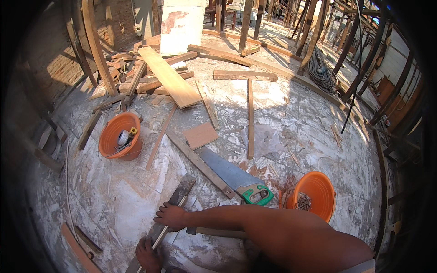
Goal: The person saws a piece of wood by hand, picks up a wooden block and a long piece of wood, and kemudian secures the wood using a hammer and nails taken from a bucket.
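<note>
A long dark wooden plank [183, 187] slants up from the lower edge, a thin pale wooden strip [159, 238] lying along it. My right hand [171, 216] reaches across from the right and closes over both, its fingers curled past the plank's left edge. Lower down, my left hand [148, 255] grips the plank with bent fingers; part of it is shaded. Just beyond lies a handsaw [227, 169] with a green handle, its blade beside a narrow board [200, 164]. Another wood piece [218, 232] lies under my right forearm.
An orange bucket [105, 139] with a white roll and small tools stands left; another orange bucket [326, 193] holding nails stands right. Ahead are a small reddish board [201, 135], a pale plank [170, 77] on a wood pile, and a long batten [250, 120]. Wooden posts [244, 27] rise behind.
</note>
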The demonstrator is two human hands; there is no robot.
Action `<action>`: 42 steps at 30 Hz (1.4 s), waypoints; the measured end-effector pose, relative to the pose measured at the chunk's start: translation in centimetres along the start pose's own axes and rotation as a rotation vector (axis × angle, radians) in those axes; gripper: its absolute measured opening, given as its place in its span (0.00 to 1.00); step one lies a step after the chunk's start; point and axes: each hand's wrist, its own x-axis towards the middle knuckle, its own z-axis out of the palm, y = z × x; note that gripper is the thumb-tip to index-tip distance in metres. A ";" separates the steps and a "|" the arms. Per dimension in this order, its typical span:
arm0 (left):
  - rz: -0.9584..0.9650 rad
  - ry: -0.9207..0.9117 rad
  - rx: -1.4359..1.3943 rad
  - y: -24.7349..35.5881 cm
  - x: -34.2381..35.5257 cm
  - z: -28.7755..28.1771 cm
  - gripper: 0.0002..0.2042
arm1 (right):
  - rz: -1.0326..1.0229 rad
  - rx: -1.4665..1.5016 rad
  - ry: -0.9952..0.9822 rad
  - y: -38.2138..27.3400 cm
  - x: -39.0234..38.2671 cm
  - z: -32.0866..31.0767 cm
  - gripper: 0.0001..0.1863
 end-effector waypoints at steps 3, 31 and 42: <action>0.016 0.028 0.065 -1.4 -0.5 0.6 0.29 | -0.015 0.030 0.002 -0.3 0.3 -0.6 0.39; -0.012 0.023 0.031 -0.7 -0.5 0.2 0.28 | -0.005 0.139 0.108 3.9 -3.0 -6.8 0.45; -0.055 -0.019 0.021 -1.6 -0.4 0.2 0.29 | 1.369 0.006 0.316 22.2 -21.8 -9.5 0.38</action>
